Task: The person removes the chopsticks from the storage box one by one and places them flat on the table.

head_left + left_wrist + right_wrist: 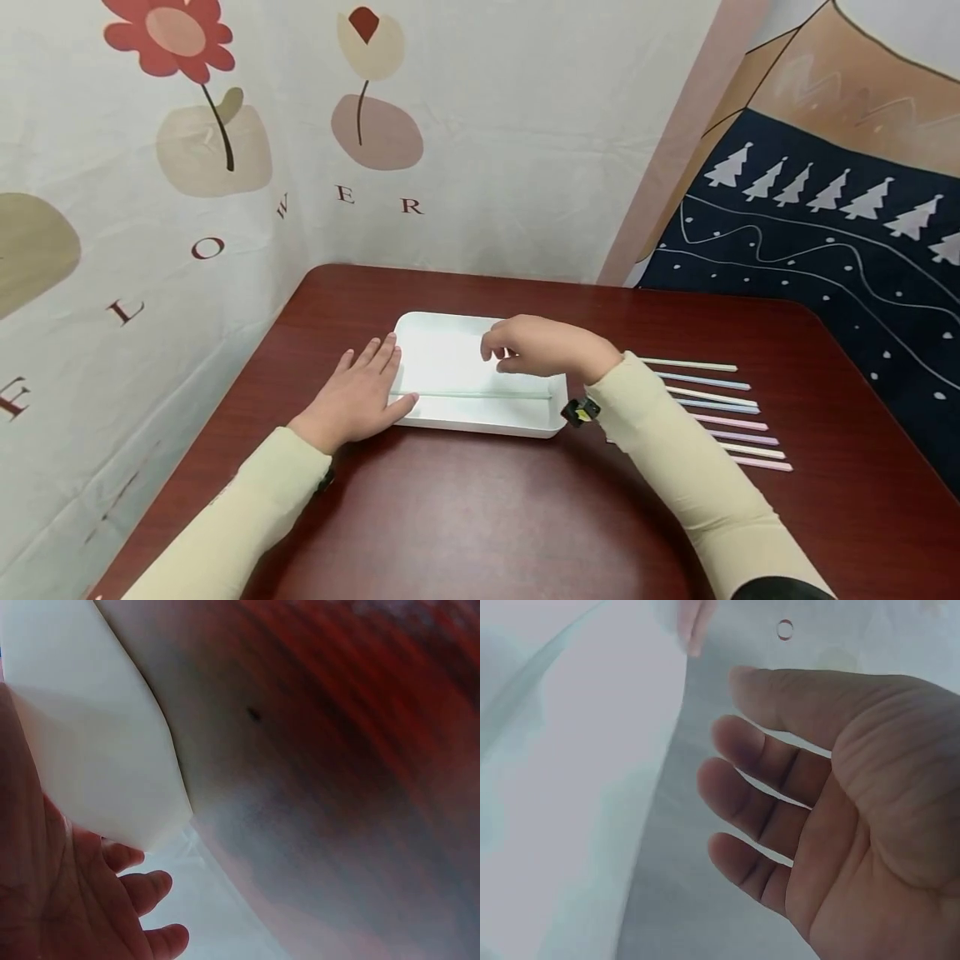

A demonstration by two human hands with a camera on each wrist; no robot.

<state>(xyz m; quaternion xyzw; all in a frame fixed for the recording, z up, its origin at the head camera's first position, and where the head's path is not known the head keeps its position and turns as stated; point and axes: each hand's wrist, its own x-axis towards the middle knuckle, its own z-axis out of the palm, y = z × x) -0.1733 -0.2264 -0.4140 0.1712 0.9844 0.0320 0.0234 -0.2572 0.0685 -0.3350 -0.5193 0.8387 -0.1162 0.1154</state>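
A shallow white tray [442,350] lies on the table, with one pale green straw [472,395] stretched lengthwise inside it. My left hand [358,396] rests at the tray's left end, fingers extended and thumb over the near corner. In the left wrist view, the fingers [150,891] of that hand lie against the tray's pale side. Over the right half of the tray, my right hand [547,344] hovers with loosely bent fingers. The right wrist view shows nothing between its thumb and fingers [739,787], with the tray [592,825] beside them.
Several pastel straws [742,425] lie in a row to the right of the tray, partly hidden by my right sleeve [675,458]. The dark red table [465,517] has rounded far corners. Printed cloths [495,167] hang behind it and to the left.
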